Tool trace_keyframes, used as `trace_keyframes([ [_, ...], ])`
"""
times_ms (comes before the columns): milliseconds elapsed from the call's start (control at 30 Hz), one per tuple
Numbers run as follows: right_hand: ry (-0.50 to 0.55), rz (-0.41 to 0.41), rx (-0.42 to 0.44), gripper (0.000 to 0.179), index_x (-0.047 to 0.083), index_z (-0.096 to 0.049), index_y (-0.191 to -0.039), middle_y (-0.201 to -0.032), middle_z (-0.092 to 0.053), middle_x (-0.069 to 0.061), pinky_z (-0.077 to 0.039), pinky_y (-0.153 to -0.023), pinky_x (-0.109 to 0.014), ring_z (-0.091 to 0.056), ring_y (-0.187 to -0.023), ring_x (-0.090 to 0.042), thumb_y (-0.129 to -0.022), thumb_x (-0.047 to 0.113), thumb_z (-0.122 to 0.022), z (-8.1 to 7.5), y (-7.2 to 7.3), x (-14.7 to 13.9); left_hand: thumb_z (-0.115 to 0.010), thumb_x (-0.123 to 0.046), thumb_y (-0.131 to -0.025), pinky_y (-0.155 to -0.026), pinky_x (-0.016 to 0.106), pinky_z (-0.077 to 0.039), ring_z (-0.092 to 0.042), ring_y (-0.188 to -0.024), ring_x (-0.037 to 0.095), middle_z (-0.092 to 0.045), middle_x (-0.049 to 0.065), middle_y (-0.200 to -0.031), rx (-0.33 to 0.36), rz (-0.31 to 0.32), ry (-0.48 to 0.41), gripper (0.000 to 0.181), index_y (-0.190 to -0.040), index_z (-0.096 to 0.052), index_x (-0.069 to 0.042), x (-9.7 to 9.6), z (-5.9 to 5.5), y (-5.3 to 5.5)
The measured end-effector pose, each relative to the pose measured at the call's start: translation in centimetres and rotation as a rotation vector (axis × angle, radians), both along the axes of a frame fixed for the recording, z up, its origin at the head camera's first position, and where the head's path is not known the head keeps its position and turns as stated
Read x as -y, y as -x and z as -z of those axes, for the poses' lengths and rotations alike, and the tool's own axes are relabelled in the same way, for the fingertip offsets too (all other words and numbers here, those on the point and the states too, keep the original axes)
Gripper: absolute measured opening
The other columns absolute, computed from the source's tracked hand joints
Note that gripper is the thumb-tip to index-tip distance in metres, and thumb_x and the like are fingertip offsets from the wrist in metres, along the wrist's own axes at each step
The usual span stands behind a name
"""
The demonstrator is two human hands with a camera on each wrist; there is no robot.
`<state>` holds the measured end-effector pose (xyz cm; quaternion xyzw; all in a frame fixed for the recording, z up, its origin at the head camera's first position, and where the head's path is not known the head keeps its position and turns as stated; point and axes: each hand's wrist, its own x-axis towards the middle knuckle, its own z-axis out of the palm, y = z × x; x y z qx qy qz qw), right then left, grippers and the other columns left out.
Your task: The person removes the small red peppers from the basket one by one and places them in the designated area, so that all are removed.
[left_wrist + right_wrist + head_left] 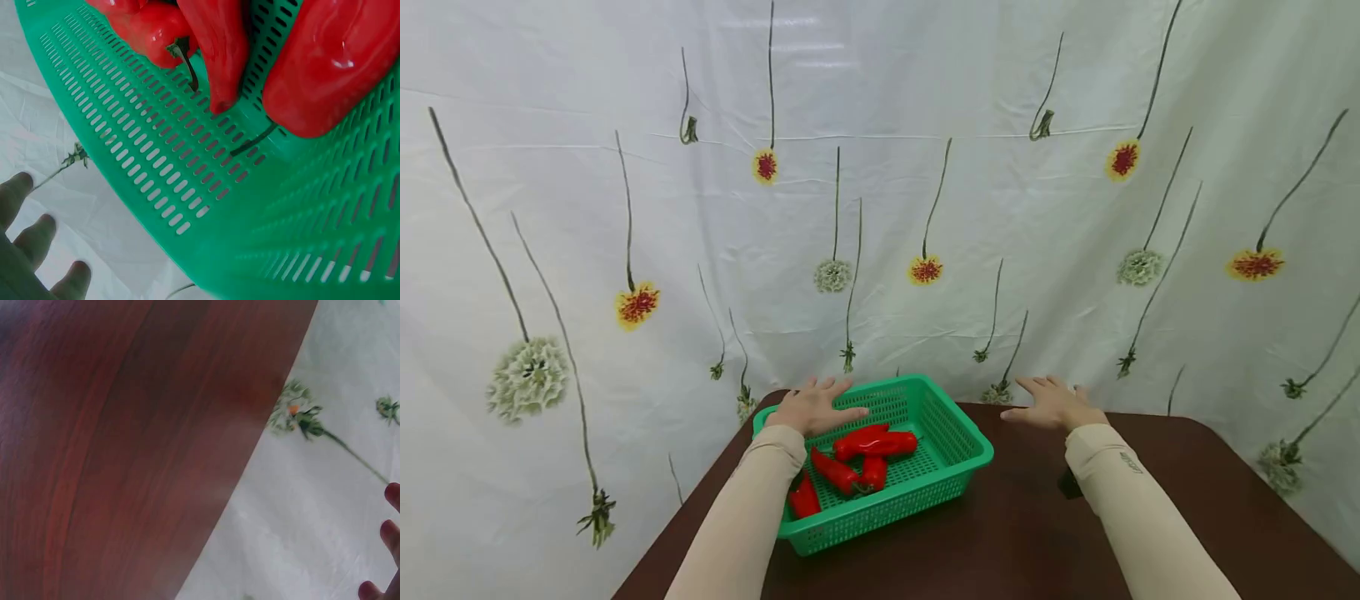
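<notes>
A green plastic basket (951, 479) with slotted walls stands on the dark table, holding several red peppers (889, 443). In the left wrist view the peppers (164, 37) show green stems, close beneath the camera. My left hand (811, 408) hovers over the basket's back left part, fingers and thumb spread, holding nothing. Only its fingertips (39, 240) enter the left wrist view, outside the basket's rim. To the right of the basket, my right hand (1051, 405) is held above the table with fingers spread and nothing in it. Its fingertips (389, 534) show at the right wrist view's edge.
The brown wooden table (1000, 542) has a rounded far right corner. A white curtain (880, 100) printed with flowers hangs right behind it. A small black object or shadow (1070, 483) lies beside the right sleeve; I cannot tell which.
</notes>
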<state>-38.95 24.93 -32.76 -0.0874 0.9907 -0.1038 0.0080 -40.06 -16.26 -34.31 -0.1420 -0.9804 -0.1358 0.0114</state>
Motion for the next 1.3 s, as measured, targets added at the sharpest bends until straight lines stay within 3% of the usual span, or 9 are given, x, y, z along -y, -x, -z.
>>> trace_keyframes([
  [133, 0.041, -0.061, 0.023, 0.088, 0.004, -0.032, -0.155, -0.155, -0.037, -0.029, -0.025, -0.108, -0.074, -0.034, -0.141, -0.052, -0.090, 0.054, -0.064, 0.0, 0.6, 1.3, -0.041, -0.077, -0.090, -0.108, 0.066, -0.034, -0.030, -0.148, 0.045, -0.033, 0.015, -0.162, 0.032, -0.014, -0.042, 0.082, -0.156, -0.034, -0.030, 1.1, 0.0, -0.4],
  [233, 0.088, -0.099, 0.058, 0.084, -0.001, -0.033, -0.153, -0.154, -0.037, -0.030, -0.033, -0.108, -0.067, -0.038, -0.140, -0.051, -0.092, 0.045, -0.066, 0.0, 0.9, 2.0, -0.042, -0.075, -0.091, -0.110, 0.064, -0.034, -0.037, -0.144, 0.043, -0.036, 0.015, -0.160, 0.049, -0.001, -0.087, 0.081, -0.156, -0.036, -0.028, 1.8, -0.1, -0.6],
  [500, 0.239, -0.150, 0.113, 0.074, -0.004, -0.037, -0.150, -0.150, -0.042, -0.030, -0.042, -0.104, -0.059, -0.043, -0.136, -0.049, -0.093, 0.034, -0.066, 0.3, 0.8, 2.8, -0.041, -0.068, -0.096, -0.109, 0.061, -0.037, -0.043, -0.141, 0.040, -0.046, 0.012, -0.154, 0.007, 0.062, -0.155, 0.073, -0.151, -0.045, -0.021, 3.0, -0.7, -0.9],
  [633, 0.308, -0.179, 0.122, 0.068, -0.004, -0.042, -0.147, -0.145, -0.048, -0.031, -0.045, -0.101, -0.058, -0.049, -0.131, -0.048, -0.094, 0.031, -0.066, 0.4, 0.6, 2.9, -0.041, -0.066, -0.097, -0.107, 0.060, -0.039, -0.046, -0.139, 0.039, -0.049, 0.012, -0.152, -0.001, 0.065, -0.173, 0.070, -0.149, -0.048, -0.020, 3.3, -0.9, -1.4],
  [800, 0.366, -0.208, 0.130, 0.066, -0.003, -0.042, -0.148, -0.145, -0.048, -0.032, -0.045, -0.102, -0.058, -0.049, -0.131, -0.047, -0.095, 0.031, -0.064, 0.4, 0.6, 3.6, -0.041, -0.066, -0.097, -0.107, 0.058, -0.040, -0.048, -0.137, 0.038, -0.053, 0.013, -0.148, -0.080, 0.095, -0.239, 0.070, -0.143, -0.055, -0.015, 4.2, -0.8, -2.3],
  [1067, 0.476, -0.264, 0.157, 0.064, -0.003, -0.042, -0.147, -0.144, -0.048, -0.032, -0.045, -0.103, -0.057, -0.049, -0.132, -0.047, -0.095, 0.025, -0.065, 0.2, 1.3, 4.5, -0.051, -0.048, -0.100, -0.103, 0.058, -0.044, -0.056, -0.128, 0.039, -0.063, 0.014, -0.136, -0.247, 0.118, -0.330, 0.051, -0.132, -0.065, -0.011, 6.5, 0.1, -4.1],
  [1300, 0.585, -0.335, 0.200, 0.060, -0.002, -0.043, -0.147, -0.142, -0.052, -0.030, -0.043, -0.106, -0.058, -0.054, -0.128, -0.044, -0.096, 0.022, -0.063, 0.5, 1.6, 5.4, -0.060, -0.034, -0.098, -0.098, 0.058, -0.047, -0.059, -0.122, 0.038, -0.066, 0.014, -0.129, -0.336, 0.127, -0.409, 0.037, -0.124, -0.069, -0.010, 7.9, 2.6, -5.1],
])
